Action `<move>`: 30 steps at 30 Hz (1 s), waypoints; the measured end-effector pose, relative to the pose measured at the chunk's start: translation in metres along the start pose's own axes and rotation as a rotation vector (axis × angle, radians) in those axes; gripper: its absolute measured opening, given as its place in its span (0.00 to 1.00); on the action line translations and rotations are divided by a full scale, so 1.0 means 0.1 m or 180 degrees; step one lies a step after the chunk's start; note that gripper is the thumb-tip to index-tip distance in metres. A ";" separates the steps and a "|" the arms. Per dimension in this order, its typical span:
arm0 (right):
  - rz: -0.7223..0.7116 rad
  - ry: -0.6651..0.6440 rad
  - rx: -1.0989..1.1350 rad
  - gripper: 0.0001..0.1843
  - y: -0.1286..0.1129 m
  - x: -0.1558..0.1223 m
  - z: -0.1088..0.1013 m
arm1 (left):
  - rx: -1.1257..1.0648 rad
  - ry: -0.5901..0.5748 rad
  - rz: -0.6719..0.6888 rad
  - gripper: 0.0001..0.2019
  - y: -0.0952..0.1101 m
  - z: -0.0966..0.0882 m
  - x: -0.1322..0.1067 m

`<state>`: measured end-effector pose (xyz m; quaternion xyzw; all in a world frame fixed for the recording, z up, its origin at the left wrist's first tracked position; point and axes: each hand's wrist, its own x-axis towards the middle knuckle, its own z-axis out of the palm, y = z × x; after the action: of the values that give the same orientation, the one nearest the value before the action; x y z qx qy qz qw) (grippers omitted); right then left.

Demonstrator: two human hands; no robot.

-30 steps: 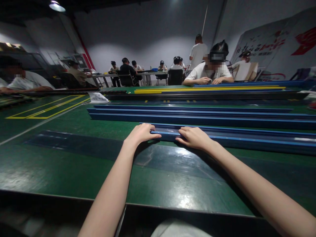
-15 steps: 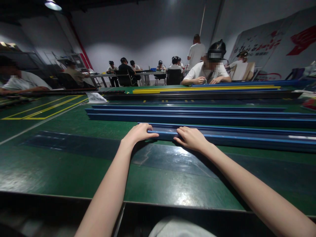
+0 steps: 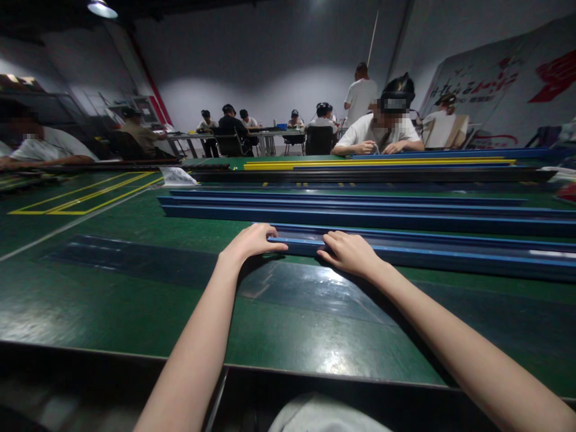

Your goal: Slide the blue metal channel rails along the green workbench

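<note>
A long blue channel profile [image 3: 450, 257] lies across the green table [image 3: 135, 312] in front of me. Its left end is in my left hand [image 3: 255, 240], with the thumb along the near wall and the fingers over the inside. A short way to the right, my right hand [image 3: 347, 251] grips the same near wall, fingers curled over its top edge. Some fingertips are hidden inside the channel. Nearer to me, a clear plastic strip [image 3: 135, 263] lies flat under my wrists.
Behind the profile lie more blue profiles [image 3: 270, 211], dark strips [image 3: 360, 175] and yellow strips [image 3: 382, 163]. A crumpled white sheet [image 3: 177, 176] lies back left. Across the table sits a co-worker [image 3: 378, 135] in a white shirt; another person [image 3: 49, 144] is at the left.
The view has shifted slightly. Both hands keep the same hold on the blue profile, and nothing on the table has visibly moved.
</note>
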<state>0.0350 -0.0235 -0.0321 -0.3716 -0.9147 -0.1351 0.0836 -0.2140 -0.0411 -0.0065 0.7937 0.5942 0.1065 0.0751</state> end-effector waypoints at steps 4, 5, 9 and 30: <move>0.0005 0.0015 0.0024 0.17 0.00 0.00 0.00 | 0.0009 -0.0009 -0.0083 0.23 -0.01 -0.03 -0.01; 0.0007 0.0001 0.0037 0.17 0.00 0.00 0.00 | 0.0006 -0.0019 -0.0121 0.23 -0.01 -0.03 -0.02; 0.0026 -0.0041 0.0055 0.17 0.00 0.00 -0.01 | -0.0011 -0.0046 -0.0274 0.24 -0.01 -0.05 -0.03; -0.0003 -0.0034 0.0018 0.17 0.01 0.01 0.01 | -0.0064 -0.0071 -0.0407 0.27 -0.04 -0.03 -0.02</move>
<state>0.0350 -0.0220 -0.0326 -0.3716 -0.9157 -0.1305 0.0797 -0.2191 -0.0419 -0.0048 0.7545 0.6416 0.0986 0.0964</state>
